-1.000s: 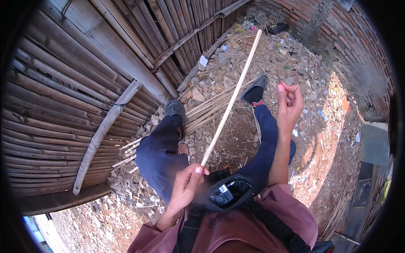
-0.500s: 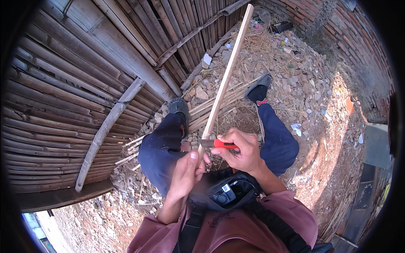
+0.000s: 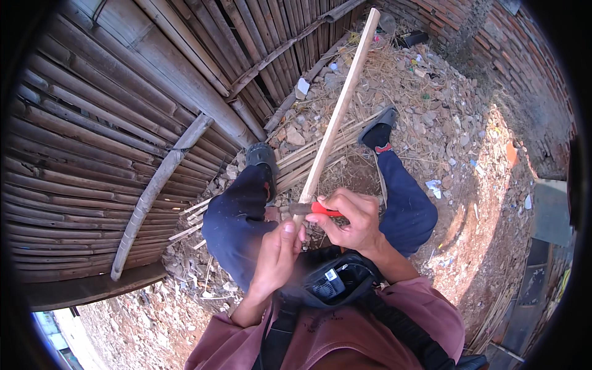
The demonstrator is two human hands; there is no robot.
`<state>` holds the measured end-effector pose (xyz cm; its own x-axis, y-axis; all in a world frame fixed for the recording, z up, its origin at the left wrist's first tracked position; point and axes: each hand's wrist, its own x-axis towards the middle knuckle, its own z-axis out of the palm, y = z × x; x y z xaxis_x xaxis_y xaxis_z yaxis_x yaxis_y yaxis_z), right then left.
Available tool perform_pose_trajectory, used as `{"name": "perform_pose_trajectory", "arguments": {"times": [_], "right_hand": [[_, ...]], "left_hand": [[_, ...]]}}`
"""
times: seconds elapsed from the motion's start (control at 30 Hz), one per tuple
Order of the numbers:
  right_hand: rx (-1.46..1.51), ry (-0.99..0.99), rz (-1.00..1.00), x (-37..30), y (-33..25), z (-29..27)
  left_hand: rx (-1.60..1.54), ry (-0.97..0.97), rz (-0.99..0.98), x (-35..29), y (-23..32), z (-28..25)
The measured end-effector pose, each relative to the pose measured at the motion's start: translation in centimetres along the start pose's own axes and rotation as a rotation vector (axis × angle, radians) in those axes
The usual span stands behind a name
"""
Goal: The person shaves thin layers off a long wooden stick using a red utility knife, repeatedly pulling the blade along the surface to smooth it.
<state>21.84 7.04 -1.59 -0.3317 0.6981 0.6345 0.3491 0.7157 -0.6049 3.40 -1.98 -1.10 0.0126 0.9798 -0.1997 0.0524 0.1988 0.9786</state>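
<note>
A long pale strip of bamboo or wood [image 3: 338, 114] slants from my lap up toward the top of the view. Its near end is gripped by my left hand [image 3: 279, 251], with the thumb lying along it. My right hand [image 3: 353, 219] is closed round the red handle of a knife [image 3: 323, 210]. The knife's short, dark blade lies across the strip just beyond my left thumb. Part of the handle is hidden inside my right fingers.
Several similar strips [image 3: 299, 169] lie on the rubble between my feet. A bamboo slat wall [image 3: 92, 166] rises at the left, and a brick wall [image 3: 530, 68] stands at the far right. An unzipped black pouch [image 3: 339, 287] rests at my waist.
The strip's far end has shifted slightly to the right. Both hands have stayed nearly in place, and the blade still lies across the strip.
</note>
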Motion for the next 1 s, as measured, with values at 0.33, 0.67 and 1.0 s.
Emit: {"name": "perform_pose_trajectory", "arguments": {"times": [0.33,0.67,1.0], "right_hand": [[-0.088,0.023,-0.064,0.0,0.3,0.0],[-0.232,0.181,0.004,0.7,2.2,-0.6],[0.154,0.142,0.315,1.1,5.7,-3.6]], "left_hand": [[0.221,0.041,0.016,-0.1,1.0,0.1],[0.231,0.052,0.009,-0.3,0.3,0.0],[-0.132,-0.032,-0.220,-1.4,-0.7,-2.1]]}}
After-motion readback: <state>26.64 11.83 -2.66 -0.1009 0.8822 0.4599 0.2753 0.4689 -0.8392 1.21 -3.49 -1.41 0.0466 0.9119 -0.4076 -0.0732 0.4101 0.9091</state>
